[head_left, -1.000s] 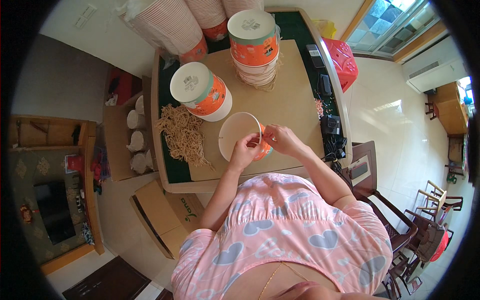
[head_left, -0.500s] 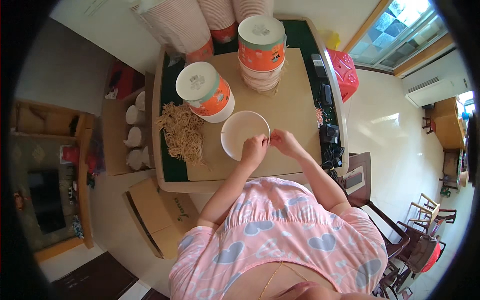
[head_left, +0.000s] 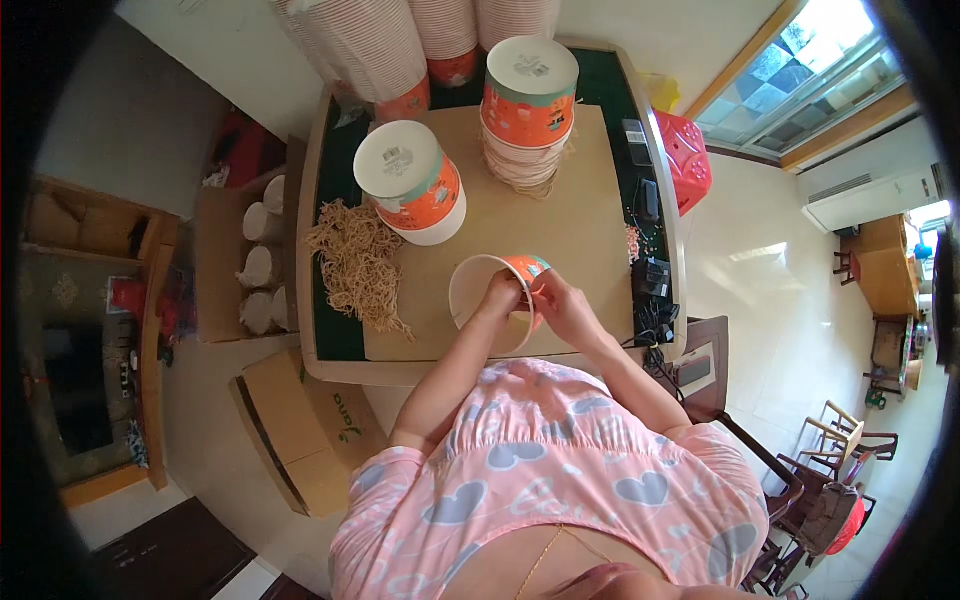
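A paper bucket (head_left: 467, 290), white inside with an orange printed outside (head_left: 527, 266), is tipped on its side at the table's near edge, its mouth toward the left. Inside the mouth is my left hand (head_left: 502, 294), its fingers closed against the wall on the right. Outside that wall, my right hand (head_left: 564, 310) pinches near the rim. Whether a thin cord is between the fingertips cannot be made out. Left of the bucket lies a tangled heap of tan cords (head_left: 352, 265). An upside-down bucket (head_left: 398, 175) stands just beyond it.
A stack of upside-down buckets (head_left: 530, 95), with tan cords hanging beneath, stands farther back. Tall plastic-wrapped bucket stacks (head_left: 360, 45) line the back edge. Black adapters and cables (head_left: 653, 285) lie along the right. A carton of white buckets (head_left: 225, 250) sits left of the table.
The bucket has tipped from mouth-up to mouth-left, showing its orange outside. My left hand has moved into its mouth; my right hand has shifted slightly nearer, outside the wall.
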